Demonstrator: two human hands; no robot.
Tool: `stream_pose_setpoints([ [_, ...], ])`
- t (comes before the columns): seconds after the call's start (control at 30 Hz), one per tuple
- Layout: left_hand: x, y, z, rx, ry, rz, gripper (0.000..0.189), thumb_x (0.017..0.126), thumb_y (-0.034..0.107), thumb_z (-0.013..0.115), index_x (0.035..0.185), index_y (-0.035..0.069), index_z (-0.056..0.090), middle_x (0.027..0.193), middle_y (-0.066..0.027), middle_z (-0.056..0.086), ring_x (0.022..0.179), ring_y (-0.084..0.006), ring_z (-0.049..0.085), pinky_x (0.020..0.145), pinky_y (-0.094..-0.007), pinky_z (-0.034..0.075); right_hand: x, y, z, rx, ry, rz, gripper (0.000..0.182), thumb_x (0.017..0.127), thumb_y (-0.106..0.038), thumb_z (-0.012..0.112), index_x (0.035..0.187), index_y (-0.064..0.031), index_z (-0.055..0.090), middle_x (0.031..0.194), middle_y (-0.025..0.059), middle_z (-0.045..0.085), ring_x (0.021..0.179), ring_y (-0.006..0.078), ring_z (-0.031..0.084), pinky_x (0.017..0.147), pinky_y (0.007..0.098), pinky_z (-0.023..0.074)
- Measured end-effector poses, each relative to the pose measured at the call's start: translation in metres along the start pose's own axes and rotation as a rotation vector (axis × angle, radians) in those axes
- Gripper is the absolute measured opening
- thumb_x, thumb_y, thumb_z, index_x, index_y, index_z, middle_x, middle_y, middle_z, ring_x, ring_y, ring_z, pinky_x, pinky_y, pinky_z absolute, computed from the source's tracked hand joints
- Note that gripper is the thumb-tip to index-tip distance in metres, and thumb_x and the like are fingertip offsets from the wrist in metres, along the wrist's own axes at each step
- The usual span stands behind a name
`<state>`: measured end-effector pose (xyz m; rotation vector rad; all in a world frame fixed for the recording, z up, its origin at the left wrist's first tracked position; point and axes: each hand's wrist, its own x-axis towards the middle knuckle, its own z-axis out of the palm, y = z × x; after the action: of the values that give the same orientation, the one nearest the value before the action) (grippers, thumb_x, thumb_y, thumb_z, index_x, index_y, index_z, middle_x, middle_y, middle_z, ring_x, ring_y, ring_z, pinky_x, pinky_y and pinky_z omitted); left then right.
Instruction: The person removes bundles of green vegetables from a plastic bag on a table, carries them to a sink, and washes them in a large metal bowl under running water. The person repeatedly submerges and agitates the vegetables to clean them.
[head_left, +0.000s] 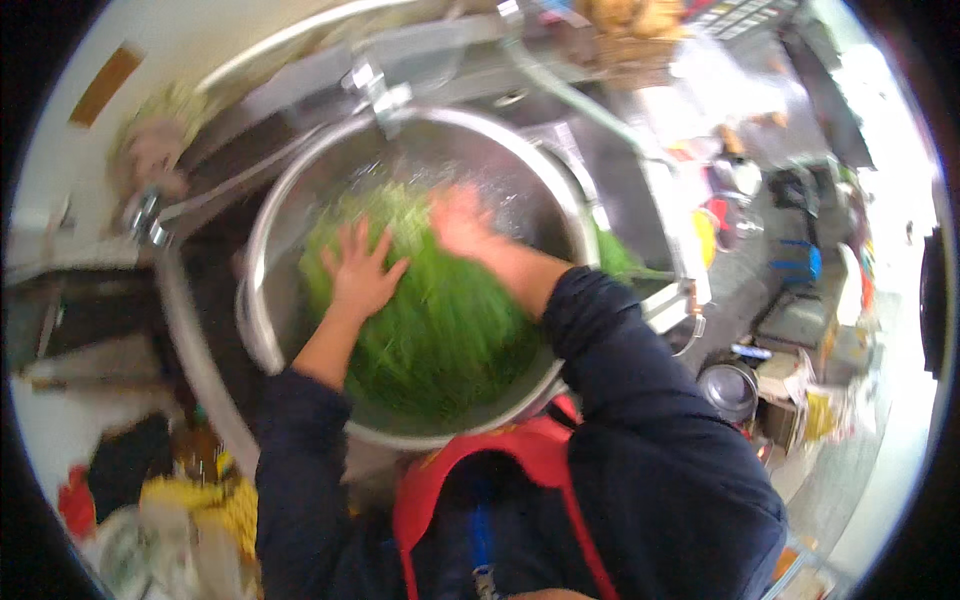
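A large round metal basin (264, 289) stands in the sink, with water in it and a big bundle of leafy green vegetables (442, 315). The pale stems point towards the tap and the dark leaves towards me. My left hand (361, 274) lies on the left side of the greens, fingers spread. On the stem end at the right rests my right hand (461, 217), blurred by motion; whether its fingers grip any stems is unclear. Above the far rim, a chrome tap (382, 94) points down into the basin.
A second chrome tap (150, 217) is at the left. More greens (615, 247) lie in the sink right of the basin. A pale hose (555, 82) runs along the back right. A metal pot (727, 390) sits lower, at the right.
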<state>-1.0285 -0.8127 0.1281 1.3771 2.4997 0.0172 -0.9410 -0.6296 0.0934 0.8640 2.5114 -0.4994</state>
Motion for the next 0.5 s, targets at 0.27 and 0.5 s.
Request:
stream_pose_setpoints([
  [0.27,-0.043,-0.062,0.021,-0.817,0.383,-0.717,0.074,0.082,0.039,0.070,0.138,0.002,0.039,0.139,-0.0214,0.040,0.122,-0.0382,0.042,0.101,-0.0546,0.034,-0.053,0.038,-0.060,0.769,0.063,0.310,0.089,0.078,-0.044,0.069,0.141,0.0027,0.028,0.148,0.0258,0.023,0.138,0.0375,0.023,0.110,0.0534,0.0233],
  [0.5,-0.028,-0.008,-0.015,-1.939,-0.105,-0.666,0.055,0.087,0.037,0.064,0.127,0.003,0.050,0.118,-0.0131,0.059,0.100,-0.0295,0.060,0.085,-0.0468,0.048,-0.065,-0.025,-0.009,1.403,-0.161,0.021,0.106,0.060,-0.038,0.088,0.138,0.0075,0.031,0.137,0.0248,0.040,0.125,0.0337,0.043,0.104,0.0406,0.0362],
])
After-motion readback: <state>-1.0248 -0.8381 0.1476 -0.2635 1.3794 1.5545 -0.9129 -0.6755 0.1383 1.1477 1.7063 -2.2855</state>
